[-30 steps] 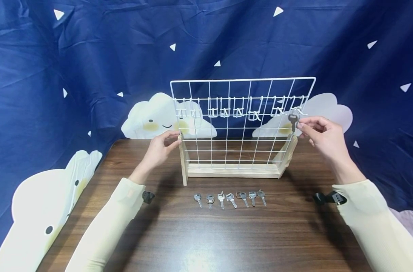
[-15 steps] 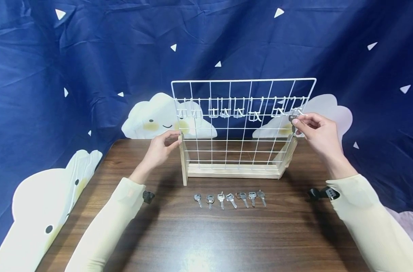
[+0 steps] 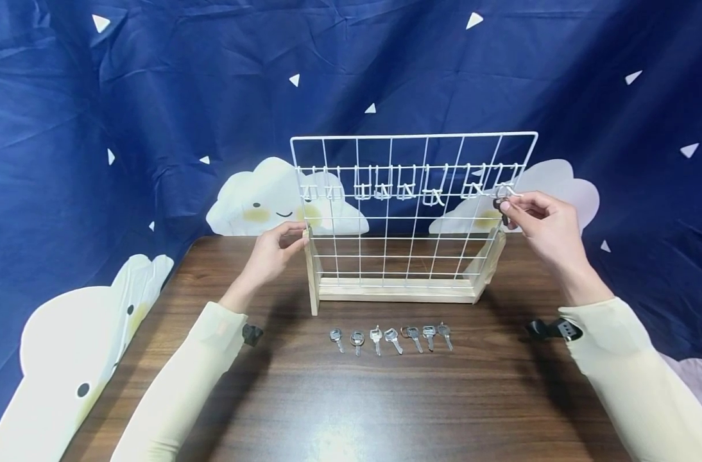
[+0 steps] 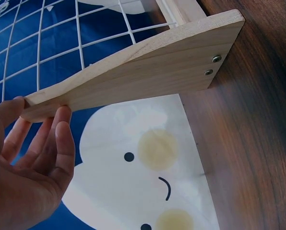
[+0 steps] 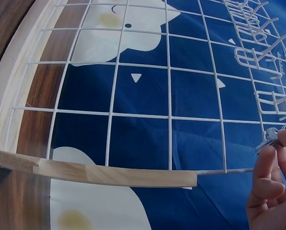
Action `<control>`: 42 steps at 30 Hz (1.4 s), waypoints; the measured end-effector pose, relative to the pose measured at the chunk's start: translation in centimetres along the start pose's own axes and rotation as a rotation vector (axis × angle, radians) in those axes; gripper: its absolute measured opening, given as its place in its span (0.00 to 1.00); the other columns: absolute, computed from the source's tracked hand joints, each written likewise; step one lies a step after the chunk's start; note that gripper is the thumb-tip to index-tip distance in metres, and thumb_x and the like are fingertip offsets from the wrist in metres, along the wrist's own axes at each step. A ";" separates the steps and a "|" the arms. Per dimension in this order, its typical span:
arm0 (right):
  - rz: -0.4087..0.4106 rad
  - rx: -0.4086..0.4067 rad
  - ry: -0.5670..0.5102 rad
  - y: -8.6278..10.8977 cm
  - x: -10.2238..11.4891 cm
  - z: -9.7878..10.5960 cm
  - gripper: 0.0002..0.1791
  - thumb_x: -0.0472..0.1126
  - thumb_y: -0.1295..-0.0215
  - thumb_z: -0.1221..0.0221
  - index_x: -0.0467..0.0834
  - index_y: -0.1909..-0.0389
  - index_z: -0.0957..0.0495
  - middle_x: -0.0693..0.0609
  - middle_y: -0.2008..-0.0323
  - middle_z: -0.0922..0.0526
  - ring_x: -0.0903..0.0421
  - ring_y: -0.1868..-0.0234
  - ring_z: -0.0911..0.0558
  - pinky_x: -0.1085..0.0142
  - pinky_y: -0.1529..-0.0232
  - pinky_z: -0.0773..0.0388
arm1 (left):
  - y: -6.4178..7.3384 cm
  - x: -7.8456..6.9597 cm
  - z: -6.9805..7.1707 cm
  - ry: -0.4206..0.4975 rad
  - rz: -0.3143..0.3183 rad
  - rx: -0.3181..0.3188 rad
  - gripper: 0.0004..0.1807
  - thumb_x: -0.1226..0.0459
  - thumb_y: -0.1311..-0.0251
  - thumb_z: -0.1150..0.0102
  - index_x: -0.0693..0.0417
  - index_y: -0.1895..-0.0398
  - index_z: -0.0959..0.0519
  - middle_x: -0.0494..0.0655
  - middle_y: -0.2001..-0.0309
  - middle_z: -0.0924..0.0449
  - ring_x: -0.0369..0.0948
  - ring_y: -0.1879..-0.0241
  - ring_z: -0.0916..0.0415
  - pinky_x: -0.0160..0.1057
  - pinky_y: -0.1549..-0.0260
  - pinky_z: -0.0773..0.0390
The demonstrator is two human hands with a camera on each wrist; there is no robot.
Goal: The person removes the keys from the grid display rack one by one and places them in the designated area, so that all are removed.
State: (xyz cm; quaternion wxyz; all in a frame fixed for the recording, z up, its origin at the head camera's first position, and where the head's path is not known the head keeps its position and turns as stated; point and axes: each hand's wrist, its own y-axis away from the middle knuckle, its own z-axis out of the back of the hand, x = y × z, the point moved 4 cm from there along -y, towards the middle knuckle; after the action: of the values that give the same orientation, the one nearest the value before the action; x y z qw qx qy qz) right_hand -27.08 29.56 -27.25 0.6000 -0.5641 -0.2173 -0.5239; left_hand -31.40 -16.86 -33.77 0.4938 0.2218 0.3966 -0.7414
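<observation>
A white wire grid rack [image 3: 409, 218] stands upright in a wooden base, with several white hooks along its upper part. My left hand [image 3: 273, 251] grips the top of the left wooden side support [image 4: 133, 72], thumb on one edge and fingers against the other. At the far right, my right hand [image 3: 550, 232] pinches a key [image 5: 272, 136] just below the rightmost hook [image 3: 505, 190]. The fingers cover much of this key, and I cannot tell whether its ring is on the hook. The other hooks hold nothing.
Several silver keys [image 3: 392, 337] lie in a row on the brown wooden table [image 3: 305, 398], in front of the rack. A dark blue curtain [image 3: 212, 83] with cloud prints hangs behind. The right wooden support [image 3: 489, 266] stands below my right hand.
My right hand has moved slightly left, bringing the key up to the rightmost hook; the key then shifts and tilts a little in the fingers. The left hand stays on the support.
</observation>
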 end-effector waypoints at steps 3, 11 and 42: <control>0.006 -0.005 0.026 0.1 0.1 0.3 0.05 0.39 0.36 0.34 0.54 0.64 0.14 0.76 0.74 0.16 0.72 0.78 0.20 0.81 0.75 0.24 | 0.0 -0.1 0.0 0.000 0.000 0.000 0.19 0.61 0.34 0.37 0.54 0.41 0.21 0.56 0.44 0.16 0.52 0.46 0.17 0.48 0.43 0.18; 0.012 -0.005 0.092 0.6 0.5 0.8 0.03 0.41 0.37 0.32 0.54 0.64 0.14 0.77 0.75 0.17 0.75 0.75 0.22 0.82 0.75 0.26 | 0.0 -0.1 0.0 0.006 0.007 0.001 0.19 0.61 0.34 0.37 0.54 0.41 0.21 0.56 0.44 0.16 0.52 0.44 0.18 0.48 0.41 0.19; -0.014 0.002 0.114 2.4 2.0 2.0 0.04 0.42 0.38 0.32 0.50 0.63 0.15 0.75 0.76 0.16 0.73 0.77 0.24 0.79 0.77 0.29 | 0.0 -0.2 0.0 0.007 0.026 0.008 0.19 0.61 0.33 0.37 0.54 0.41 0.21 0.57 0.44 0.17 0.53 0.46 0.17 0.48 0.43 0.17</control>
State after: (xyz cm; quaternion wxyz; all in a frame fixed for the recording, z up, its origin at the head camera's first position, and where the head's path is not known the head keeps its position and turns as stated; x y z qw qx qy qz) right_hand -23.59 30.17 -26.12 0.6082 -0.5314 -0.1871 -0.5592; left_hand -31.31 -16.78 -33.65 0.5011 0.2315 0.3926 -0.7357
